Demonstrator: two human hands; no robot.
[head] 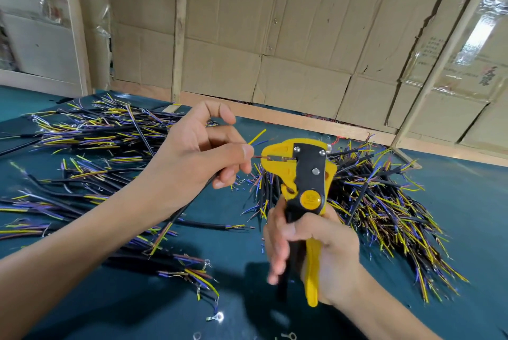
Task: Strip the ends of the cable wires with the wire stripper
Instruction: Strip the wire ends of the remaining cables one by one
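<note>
Head: wire [258, 157] between hands, in stripper [301, 175].

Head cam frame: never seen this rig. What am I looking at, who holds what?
No machine here: a person works bare-handed, and the single picture comes from a wide-angle camera on their head, looking down. The right hand grips a yellow and black wire stripper. The left hand pinches a black cable and feeds one brown wire into the stripper's jaws, while its yellow and blue wires stick out above. On the teal table lie two cable piles, one left, one right. Cardboard walls stand behind.
</note>
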